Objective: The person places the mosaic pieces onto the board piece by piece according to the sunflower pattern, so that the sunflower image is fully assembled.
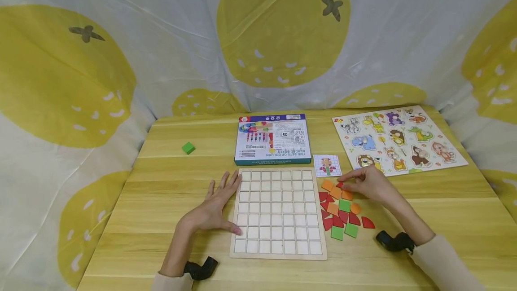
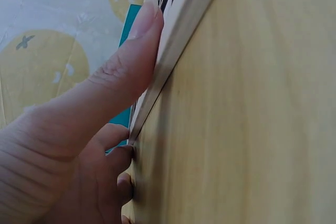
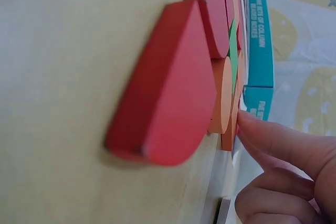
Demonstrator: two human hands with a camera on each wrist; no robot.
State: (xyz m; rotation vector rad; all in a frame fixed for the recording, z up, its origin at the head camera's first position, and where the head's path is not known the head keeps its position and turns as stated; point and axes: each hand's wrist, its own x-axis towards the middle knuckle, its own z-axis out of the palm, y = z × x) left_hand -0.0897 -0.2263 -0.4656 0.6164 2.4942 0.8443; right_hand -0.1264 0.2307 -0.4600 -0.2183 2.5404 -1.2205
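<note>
My left hand (image 1: 212, 210) rests at the left edge of a wooden grid board (image 1: 278, 210), fingers spread and straight. In the left wrist view its thumb (image 2: 123, 66) lies over the board's rim. To the right of the board, my right hand (image 1: 373, 185) pinches a small red piece (image 1: 339, 184) between thumb and index finger, at the far end of a pile of flat pieces. The pile mixes red quarter-circles (image 1: 343, 216), orange squares (image 1: 327, 185), green squares (image 1: 337, 233) and an orange round piece (image 1: 355, 208). A red quarter-circle (image 3: 173, 93) looms close in the right wrist view.
Behind the board lies a boxed toy set (image 1: 272, 140). A small pattern card (image 1: 327, 165) sits beside it, showing a flower on a grid. An animal puzzle board (image 1: 397, 140) lies at the back right. One green block (image 1: 188, 148) stands alone at the back left.
</note>
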